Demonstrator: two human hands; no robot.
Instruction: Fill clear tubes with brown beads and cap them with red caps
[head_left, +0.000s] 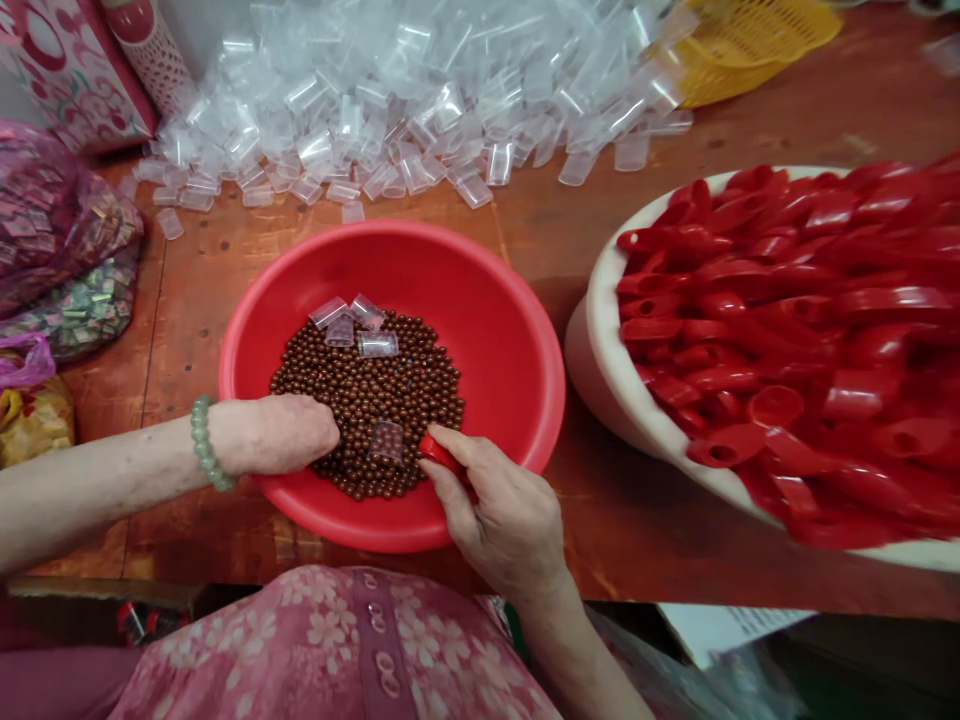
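A red plastic basin (517, 340) holds a bed of small round brown beads (390, 390). On the beads lie several short clear plastic sleeves (379, 345), one of them near the front (386, 441). My left hand (281, 434), below a green bead bracelet (208, 443), rests over the basin's left rim against the beads; no fingers show on it. Over the front right rim, my right hand (499, 500) pinches a small red plastic piece (441, 453) between thumb and fingers, mostly covered by them.
A white tub (600, 330) heaped with red whistle-like plastic pieces (810, 330) stands at right. Clear sleeves (420, 110) pile up behind the basin, beside a yellow basket (742, 50). Filled plastic bags (67, 240) and a pink patterned box (67, 75) are at left on the wooden table (195, 300).
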